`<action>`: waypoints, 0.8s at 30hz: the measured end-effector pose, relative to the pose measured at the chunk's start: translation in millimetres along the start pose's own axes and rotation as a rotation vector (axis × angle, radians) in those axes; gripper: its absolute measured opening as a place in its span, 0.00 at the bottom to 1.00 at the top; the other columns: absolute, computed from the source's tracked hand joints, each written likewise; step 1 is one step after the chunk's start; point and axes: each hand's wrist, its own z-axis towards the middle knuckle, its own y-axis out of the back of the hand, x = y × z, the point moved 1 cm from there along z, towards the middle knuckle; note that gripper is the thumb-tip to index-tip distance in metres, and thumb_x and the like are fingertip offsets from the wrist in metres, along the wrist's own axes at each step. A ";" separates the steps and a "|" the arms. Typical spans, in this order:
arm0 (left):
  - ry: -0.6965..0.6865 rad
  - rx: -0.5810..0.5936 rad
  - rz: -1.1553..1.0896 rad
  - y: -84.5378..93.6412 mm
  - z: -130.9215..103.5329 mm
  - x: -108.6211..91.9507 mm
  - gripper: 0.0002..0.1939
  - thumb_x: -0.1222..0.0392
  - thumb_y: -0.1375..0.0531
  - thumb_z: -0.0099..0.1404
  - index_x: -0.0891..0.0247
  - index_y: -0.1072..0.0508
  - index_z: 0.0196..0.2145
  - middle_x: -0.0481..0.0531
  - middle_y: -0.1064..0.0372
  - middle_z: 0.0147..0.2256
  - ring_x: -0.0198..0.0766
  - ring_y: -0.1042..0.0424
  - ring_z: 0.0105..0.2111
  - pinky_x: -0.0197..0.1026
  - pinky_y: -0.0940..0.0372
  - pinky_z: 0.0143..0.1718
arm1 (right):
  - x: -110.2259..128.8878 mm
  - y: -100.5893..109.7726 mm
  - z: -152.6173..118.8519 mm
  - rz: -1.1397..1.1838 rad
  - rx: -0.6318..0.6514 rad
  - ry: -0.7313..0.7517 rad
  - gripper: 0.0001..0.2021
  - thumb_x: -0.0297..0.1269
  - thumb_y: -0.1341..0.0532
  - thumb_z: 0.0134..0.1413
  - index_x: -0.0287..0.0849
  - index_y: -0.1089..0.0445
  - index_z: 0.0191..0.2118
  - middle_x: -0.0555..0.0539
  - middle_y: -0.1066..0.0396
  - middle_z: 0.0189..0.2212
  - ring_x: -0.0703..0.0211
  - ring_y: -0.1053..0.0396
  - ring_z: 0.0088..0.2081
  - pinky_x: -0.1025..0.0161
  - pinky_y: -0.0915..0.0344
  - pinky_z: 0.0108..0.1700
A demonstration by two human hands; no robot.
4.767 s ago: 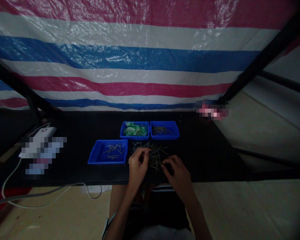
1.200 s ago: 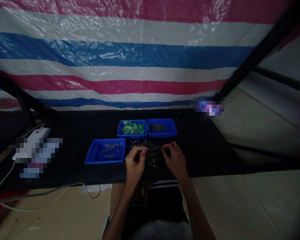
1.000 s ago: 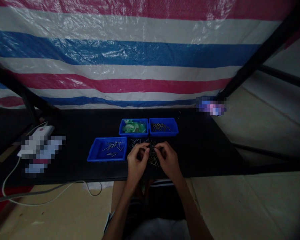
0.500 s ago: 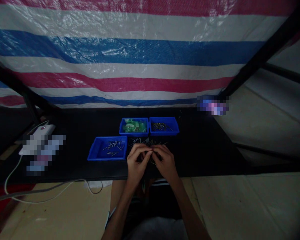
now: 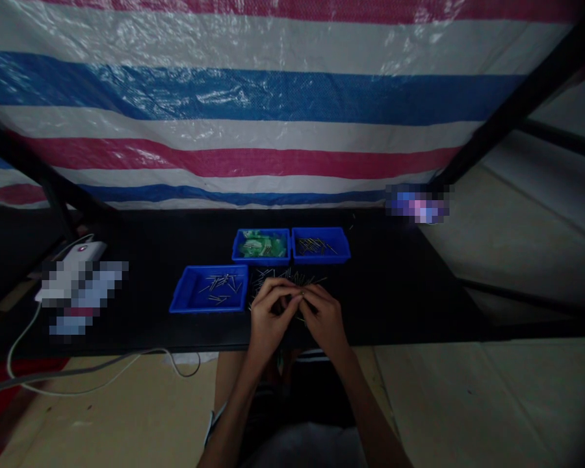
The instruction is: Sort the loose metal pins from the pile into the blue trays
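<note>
Thin metal pieces are noted in the blue tray at centre left (image 5: 185,292) and in the blue tray right of centre (image 5: 342,246); green packets (image 5: 263,246) are contained in the tray between. A loose pile (image 5: 272,273) is found outside the trays, mid-frame, partly hidden by the hands. The fingertips of the left hand (image 5: 268,318) and right hand (image 5: 325,320) are brought together in a pinch over it; whether a piece is gripped cannot be told.

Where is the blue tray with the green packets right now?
In the head view, the blue tray with green packets sits near the middle of the black table, just left of another blue tray and beyond the left hand.
</note>
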 end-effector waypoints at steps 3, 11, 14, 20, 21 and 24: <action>-0.003 0.021 -0.003 0.0 0.0 -1.7 0.04 0.62 0.33 0.67 0.58 0.19 0.40 0.53 0.28 0.42 0.38 0.27 0.40 0.38 0.32 0.36 | -0.1 0.1 -0.4 -0.001 -0.008 0.003 0.12 0.29 0.43 0.67 0.46 0.21 0.41 0.47 0.23 0.36 0.56 0.27 0.39 0.60 0.31 0.43; 0.016 0.000 -0.010 1.1 -0.8 -0.3 0.04 0.62 0.35 0.68 0.59 0.21 0.41 0.52 0.28 0.42 0.34 0.29 0.33 0.36 0.34 0.32 | -0.3 0.9 -1.2 0.063 -0.071 -0.075 0.10 0.34 0.39 0.66 0.46 0.21 0.48 0.47 0.21 0.38 0.58 0.25 0.38 0.62 0.29 0.42; 0.025 0.005 -0.008 1.0 -1.0 0.9 0.04 0.62 0.35 0.68 0.58 0.21 0.41 0.52 0.28 0.43 0.32 0.30 0.31 0.36 0.35 0.31 | 1.1 2.1 -2.2 0.069 -0.105 -0.124 0.10 0.35 0.37 0.66 0.47 0.21 0.49 0.48 0.22 0.37 0.60 0.26 0.35 0.63 0.28 0.39; 0.043 0.007 0.011 0.3 -1.1 2.2 0.04 0.61 0.35 0.68 0.58 0.21 0.41 0.51 0.29 0.42 0.32 0.32 0.30 0.36 0.35 0.31 | 2.2 2.4 -1.7 0.077 -0.121 -0.110 0.09 0.33 0.37 0.64 0.46 0.20 0.45 0.48 0.23 0.34 0.61 0.27 0.31 0.65 0.30 0.34; 0.044 0.006 0.010 0.3 -1.1 2.1 0.04 0.61 0.34 0.68 0.58 0.21 0.41 0.50 0.29 0.41 0.32 0.32 0.30 0.36 0.35 0.31 | 1.9 2.4 -1.4 0.080 -0.123 -0.105 0.08 0.33 0.38 0.64 0.46 0.20 0.44 0.48 0.23 0.34 0.61 0.27 0.31 0.65 0.30 0.34; 0.051 0.009 -0.001 0.0 -1.1 2.3 0.04 0.60 0.34 0.68 0.58 0.20 0.41 0.50 0.29 0.41 0.31 0.32 0.30 0.35 0.36 0.30 | 0.5 2.6 -1.3 0.081 -0.122 -0.095 0.08 0.32 0.38 0.64 0.45 0.20 0.43 0.48 0.22 0.34 0.61 0.27 0.32 0.64 0.29 0.36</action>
